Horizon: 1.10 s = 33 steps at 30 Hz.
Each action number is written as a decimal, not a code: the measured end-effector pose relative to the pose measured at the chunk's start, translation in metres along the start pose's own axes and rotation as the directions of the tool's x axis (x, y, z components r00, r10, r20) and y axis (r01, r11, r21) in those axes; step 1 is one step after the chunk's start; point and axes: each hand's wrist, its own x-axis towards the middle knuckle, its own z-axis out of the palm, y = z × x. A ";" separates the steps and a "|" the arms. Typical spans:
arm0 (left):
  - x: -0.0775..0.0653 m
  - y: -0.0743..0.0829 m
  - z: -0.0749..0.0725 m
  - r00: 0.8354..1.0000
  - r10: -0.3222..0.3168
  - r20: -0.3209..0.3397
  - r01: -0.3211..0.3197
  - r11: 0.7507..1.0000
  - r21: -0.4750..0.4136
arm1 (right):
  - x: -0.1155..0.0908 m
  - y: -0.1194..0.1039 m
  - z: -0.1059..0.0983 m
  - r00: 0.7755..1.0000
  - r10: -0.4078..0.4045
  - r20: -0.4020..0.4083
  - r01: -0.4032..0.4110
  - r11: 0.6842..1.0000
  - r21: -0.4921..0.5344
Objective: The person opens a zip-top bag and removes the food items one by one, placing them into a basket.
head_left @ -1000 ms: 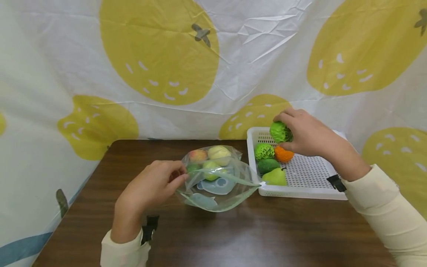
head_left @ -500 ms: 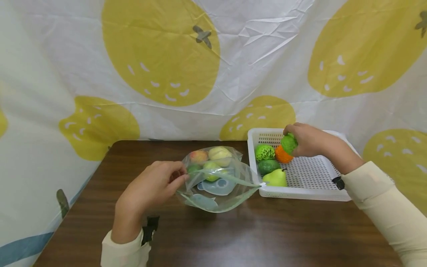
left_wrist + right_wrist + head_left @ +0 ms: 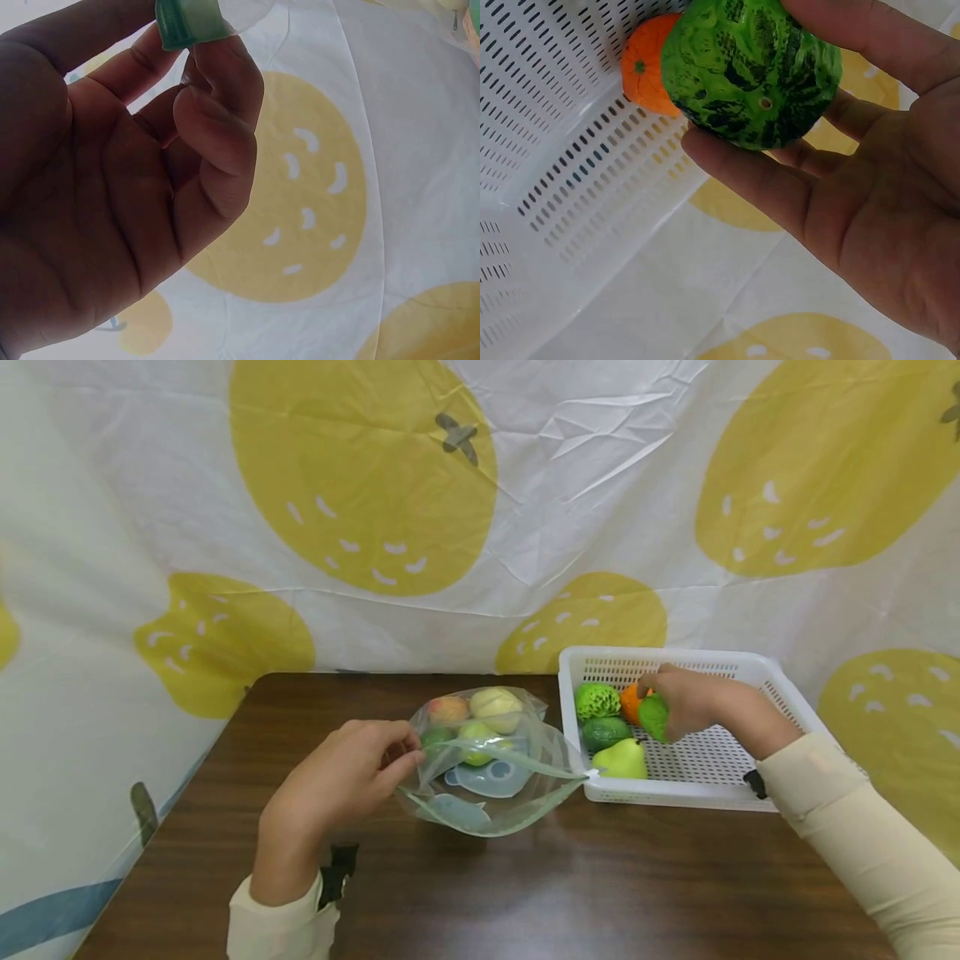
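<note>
My left hand (image 3: 337,781) pinches the green-edged rim of a clear zip bag (image 3: 551,747) between thumb and fingers; its green strip (image 3: 187,22) shows in the left wrist view. Through the plastic show a peach (image 3: 447,710), a pale yellow round fruit (image 3: 493,703) and green fruits. My right hand (image 3: 693,697) holds a bumpy green custard apple (image 3: 750,75), low inside the white basket (image 3: 690,792). Thumb and fingers sit on opposite sides of it. Directly beside it is an orange fruit (image 3: 630,703), partly hidden in the head view.
At the basket's left end lie another bumpy green fruit (image 3: 597,701), a dark green oval fruit (image 3: 606,732) and a green pear (image 3: 621,760). The bag's right corner reaches the basket's front-left rim. A fruit-printed cloth (image 3: 390,627) hangs behind the brown table (image 3: 562,893).
My right hand has lowered the green custard apple from above the basket down into it, beside the orange fruit, moving slightly right. The left hand and bag have stayed put.
</note>
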 end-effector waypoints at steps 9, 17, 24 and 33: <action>0.002 -0.001 0.002 1.000 0.000 0.005 0.000 1.000 0.006 | 0.006 0.001 0.002 0.997 0.047 0.067 -0.045 0.998 -0.031; 0.002 -0.002 0.003 1.000 -0.003 0.004 0.003 1.000 0.010 | 0.018 0.004 0.005 0.986 0.056 0.154 -0.040 0.994 -0.105; 0.002 -0.003 0.003 1.000 -0.003 -0.004 0.003 1.000 0.008 | 0.024 0.002 0.006 0.979 0.045 0.199 -0.019 0.991 -0.132; 0.001 -0.004 0.003 1.000 -0.006 0.003 0.006 1.000 0.012 | 0.029 -0.004 0.011 0.968 0.086 0.234 -0.055 0.989 -0.136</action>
